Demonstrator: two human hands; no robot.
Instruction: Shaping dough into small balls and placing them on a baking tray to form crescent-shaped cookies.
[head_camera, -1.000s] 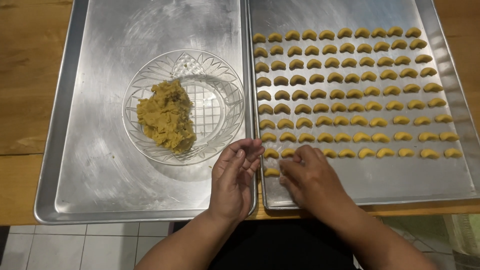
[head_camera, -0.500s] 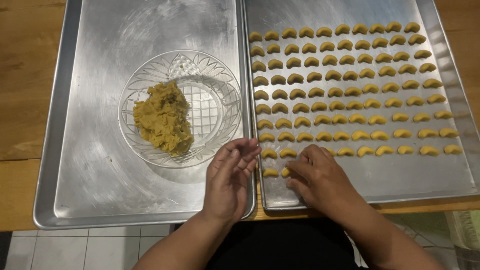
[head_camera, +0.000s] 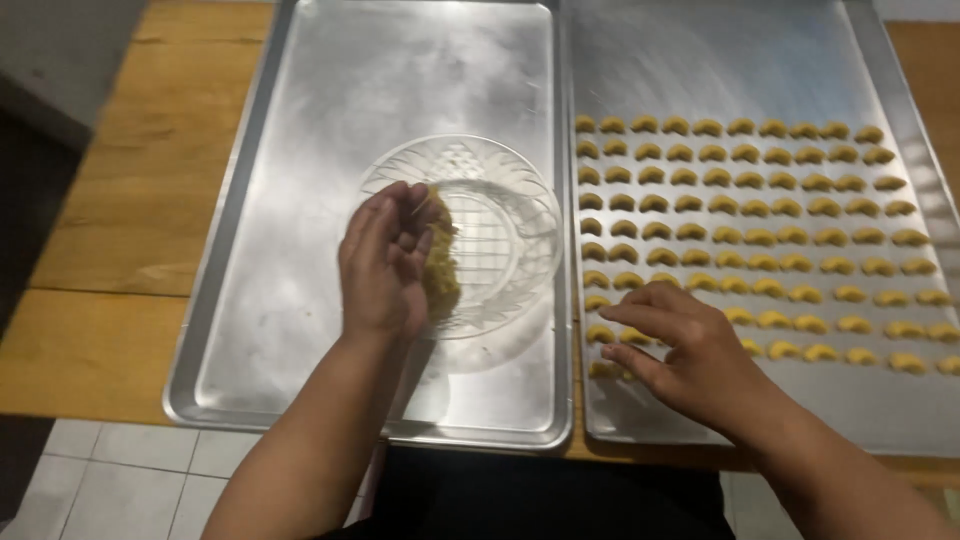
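Wooden tabletop (head_camera: 130, 200) bearing two metal baking trays side by side, above a tiled floor. Left tray (head_camera: 300, 130), toward the tabletop's left edge, carries a clear glass bowl (head_camera: 510, 215) holding a lump of yellow dough (head_camera: 441, 272). Left hand (head_camera: 385, 260) reaches into the bowl, fingers curled loosely onto the dough; whether it grips any cannot be told. Right tray (head_camera: 720, 60) holds rows of small crescent-shaped dough pieces (head_camera: 740, 208). Right hand (head_camera: 690, 350) rests open near that tray's front-left corner, fingers spread over the nearest pieces, gripping nothing visible.
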